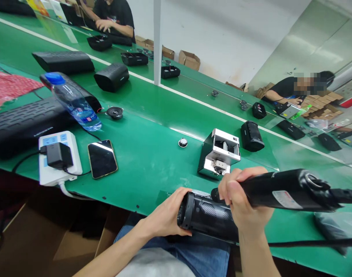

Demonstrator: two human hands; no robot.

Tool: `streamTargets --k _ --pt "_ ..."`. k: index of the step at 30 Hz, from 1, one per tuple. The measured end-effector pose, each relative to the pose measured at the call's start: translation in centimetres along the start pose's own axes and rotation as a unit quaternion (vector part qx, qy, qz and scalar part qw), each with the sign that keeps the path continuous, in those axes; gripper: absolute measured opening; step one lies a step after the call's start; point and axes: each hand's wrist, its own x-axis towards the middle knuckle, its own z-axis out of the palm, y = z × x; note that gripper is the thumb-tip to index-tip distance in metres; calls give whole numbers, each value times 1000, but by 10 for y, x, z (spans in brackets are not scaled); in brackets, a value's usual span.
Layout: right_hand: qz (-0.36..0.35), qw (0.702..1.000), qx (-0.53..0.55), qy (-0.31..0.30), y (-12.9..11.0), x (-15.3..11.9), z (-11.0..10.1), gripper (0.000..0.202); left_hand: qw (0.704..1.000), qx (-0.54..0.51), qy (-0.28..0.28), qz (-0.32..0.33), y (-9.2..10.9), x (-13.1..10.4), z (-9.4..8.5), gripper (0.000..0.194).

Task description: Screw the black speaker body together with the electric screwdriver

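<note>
Speaker: we see a black cylindrical speaker with a mesh body (206, 220) lying on its side at the near edge of the green tabletop (147, 154), over our lap.
Left hand: our left hand (167, 215) wraps the speaker's round end, its grip clenched on it.
Right hand: our right hand (242, 200) has its grip closed around a black electric screwdriver with a thick barrel (282, 190), held nearly level, its front end at the speaker's top side.
Cord: a black cable (347, 194) runs off the screwdriver's rear to the right.
Metal box: just beyond our hands stands a small silver open-topped machine box (219, 154); we cannot tell what lies inside it.
Bottle: a clear plastic water bottle with a blue cap (73, 100) lies tilted at the left, water in it.
Power strip: a white power strip (59, 157) carries a black plug adapter (59, 155).
Phone: a dark-screened smartphone (102, 158) lies flat just beside the strip.
Loose parts: a small round speaker driver (115, 112) sits near the bottle; a small round knob (182, 143) lies alone mid-tabletop.
Far side: open black speaker shells (134, 58) sit along the white line, and cardboard boxes (189, 59) stand by the wall.
Others: another person's hand (103, 25) rests at the far left end.
</note>
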Motion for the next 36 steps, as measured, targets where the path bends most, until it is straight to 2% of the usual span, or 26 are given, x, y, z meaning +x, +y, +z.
streamTargets --k 5,14,17,19,21,23,26,28,32,36 --pt "-4 999 32 -1 3 2 -3 18 1000 5 -2 3 -2 1 1 124" --pt "-1 1000 24 6 10 5 0 18 1000 13 1 8 -2 2 0 126" --pt "6 1000 17 6 5 7 -4 16 1000 18 2 2 2 2 -1 123" --pt "7 1000 16 7 -7 12 -10 17 1000 24 2 2 3 2 -1 123" --pt "-10 999 10 42 -22 22 -17 25 1000 27 0 0 3 1 -1 125" --pt "-51 992 -10 111 -34 37 -25 29 1000 26 -3 -2 2 0 0 126" --pt "-123 969 -74 203 -31 63 -35 28 1000 17 -1 4 1 -1 0 124" --pt "-140 960 -112 215 -19 77 -39 27 1000 12 -1 7 1 -1 0 122" --pt "-112 962 -136 207 4 88 -39 25 1000 11 -2 -2 3 -1 -2 122" --pt "-100 957 -151 227 5 89 -36 25 1000 10 2 -2 6 -1 -2 118"
